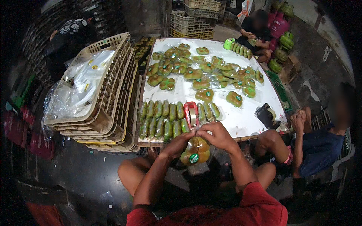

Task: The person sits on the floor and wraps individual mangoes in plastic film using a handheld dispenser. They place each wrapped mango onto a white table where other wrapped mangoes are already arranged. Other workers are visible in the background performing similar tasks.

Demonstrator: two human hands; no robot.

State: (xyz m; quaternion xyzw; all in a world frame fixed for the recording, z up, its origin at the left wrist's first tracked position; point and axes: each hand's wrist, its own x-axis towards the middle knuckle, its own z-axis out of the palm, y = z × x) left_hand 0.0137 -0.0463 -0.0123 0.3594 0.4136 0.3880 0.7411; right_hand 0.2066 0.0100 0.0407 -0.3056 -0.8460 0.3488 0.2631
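Above my lap hangs a clear bag of green-brown bread (195, 151), a lobed cluster with a round green sticker. My left hand (178, 145) pinches the bag's gathered top from the left. From the right, my right hand (218, 136) pinches the same top, its fingertips close to the left ones. Just beyond the fingers, a red tape dispenser (192, 114) stands near the table's front edge. Left of it, bagged bread (160, 120) stands on edge in two tight rows. A few more bagged breads (209, 111) lean together to its right.
Many bagged breads (204, 95) lie scattered over the white table (241, 120). A black tape dispenser (267, 116) is at the right edge, a green one (228, 44) at the far edge. Stacked crates (105, 109) holding plastic bags stand left. Other people sit right and far right.
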